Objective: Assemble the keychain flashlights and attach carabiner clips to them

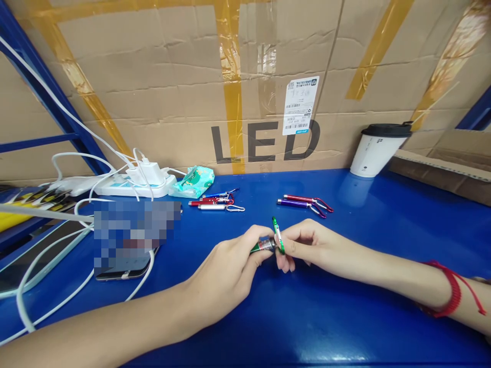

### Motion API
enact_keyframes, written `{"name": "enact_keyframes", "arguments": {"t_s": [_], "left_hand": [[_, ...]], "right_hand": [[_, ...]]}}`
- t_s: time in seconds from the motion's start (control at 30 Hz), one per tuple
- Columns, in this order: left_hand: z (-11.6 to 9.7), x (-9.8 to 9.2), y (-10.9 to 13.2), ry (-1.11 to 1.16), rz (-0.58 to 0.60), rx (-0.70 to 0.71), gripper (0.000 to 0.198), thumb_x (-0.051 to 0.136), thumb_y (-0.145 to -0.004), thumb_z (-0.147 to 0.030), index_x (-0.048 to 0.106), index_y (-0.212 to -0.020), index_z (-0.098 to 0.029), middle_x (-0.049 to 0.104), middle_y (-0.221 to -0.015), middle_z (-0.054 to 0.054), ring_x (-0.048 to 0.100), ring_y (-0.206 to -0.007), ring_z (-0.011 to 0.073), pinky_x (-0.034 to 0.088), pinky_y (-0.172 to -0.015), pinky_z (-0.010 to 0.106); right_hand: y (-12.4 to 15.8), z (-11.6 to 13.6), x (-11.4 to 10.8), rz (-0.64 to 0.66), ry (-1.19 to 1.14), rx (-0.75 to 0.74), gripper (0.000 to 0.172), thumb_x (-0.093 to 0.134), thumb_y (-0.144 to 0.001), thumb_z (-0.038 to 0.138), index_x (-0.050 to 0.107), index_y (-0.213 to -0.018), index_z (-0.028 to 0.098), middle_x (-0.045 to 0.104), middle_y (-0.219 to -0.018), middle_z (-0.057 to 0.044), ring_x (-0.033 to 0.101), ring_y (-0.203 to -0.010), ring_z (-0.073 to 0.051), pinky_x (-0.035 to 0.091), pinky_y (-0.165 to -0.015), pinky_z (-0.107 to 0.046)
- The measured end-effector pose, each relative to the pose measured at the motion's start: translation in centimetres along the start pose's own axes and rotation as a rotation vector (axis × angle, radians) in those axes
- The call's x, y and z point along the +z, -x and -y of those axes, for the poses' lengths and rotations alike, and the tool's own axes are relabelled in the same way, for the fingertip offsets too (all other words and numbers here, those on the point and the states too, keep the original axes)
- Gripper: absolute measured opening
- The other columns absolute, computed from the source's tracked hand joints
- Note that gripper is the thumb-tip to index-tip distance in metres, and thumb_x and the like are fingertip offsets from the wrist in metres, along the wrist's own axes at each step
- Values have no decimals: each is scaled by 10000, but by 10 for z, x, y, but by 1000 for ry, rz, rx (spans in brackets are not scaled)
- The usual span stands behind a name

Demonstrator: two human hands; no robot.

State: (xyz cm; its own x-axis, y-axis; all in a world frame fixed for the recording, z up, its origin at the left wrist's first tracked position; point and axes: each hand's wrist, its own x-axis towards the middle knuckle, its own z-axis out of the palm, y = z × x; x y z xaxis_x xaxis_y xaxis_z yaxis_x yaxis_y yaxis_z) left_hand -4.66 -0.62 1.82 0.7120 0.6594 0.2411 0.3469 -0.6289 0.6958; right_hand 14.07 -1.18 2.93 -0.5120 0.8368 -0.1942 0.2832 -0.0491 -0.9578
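Note:
Both hands meet over the blue table [345, 317]. My left hand [230, 268] is closed round the body of a small green keychain flashlight [264, 246]. My right hand [307, 244] pinches its other end, where a green carabiner clip [278, 234] sticks up. Three more keychain lights (blue, red, silver) [217, 202] lie behind the hands to the left. Two more, red and purple [303, 202], lie to the right of those. A red string bracelet [452, 291] is on my right wrist.
A phone [123, 271] on a white cable lies at the left, a white power strip with chargers [134, 184] behind it. A green tissue pack [195, 181] sits beside the strip. A white cup with a black lid [378, 148] stands back right, against a cardboard wall marked LED.

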Motion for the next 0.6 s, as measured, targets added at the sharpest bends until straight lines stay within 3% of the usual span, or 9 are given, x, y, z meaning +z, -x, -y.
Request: {"name": "enact_keyframes", "arguments": {"t_s": [0.2, 0.4, 0.6], "left_hand": [[-1, -3, -1, -18, -24, -88, 151, 356, -933, -197, 474, -1021, -228, 583, -793, -47, 524, -668, 86, 381, -637, 194], [7, -2, -6, -164, -122, -118, 139, 396, -926, -228, 532, -952, -219, 598, -910, -24, 519, -861, 136, 379, -773, 251], [16, -2, -9, -283, -109, -200, 170, 462, -897, -213, 618, -953, -247, 577, -981, -1, 478, -953, 177, 339, -874, 339]], "right_hand": [[2, 4, 0, -40, 50, 38, 462, 571, -702, 512, 600, -772, 55, 577, -697, -6, 485, -546, 55, 339, -471, -24], [-5, -3, -11, -115, 119, 46, 475, 537, -712, 530, 579, -796, 65, 552, -697, -9, 495, -530, 27, 370, -405, -51], [-10, -5, -19, -277, 223, 46, 348, 476, -767, 425, 552, -780, 86, 561, -738, -9, 490, -522, 23, 377, -376, -62]]}}
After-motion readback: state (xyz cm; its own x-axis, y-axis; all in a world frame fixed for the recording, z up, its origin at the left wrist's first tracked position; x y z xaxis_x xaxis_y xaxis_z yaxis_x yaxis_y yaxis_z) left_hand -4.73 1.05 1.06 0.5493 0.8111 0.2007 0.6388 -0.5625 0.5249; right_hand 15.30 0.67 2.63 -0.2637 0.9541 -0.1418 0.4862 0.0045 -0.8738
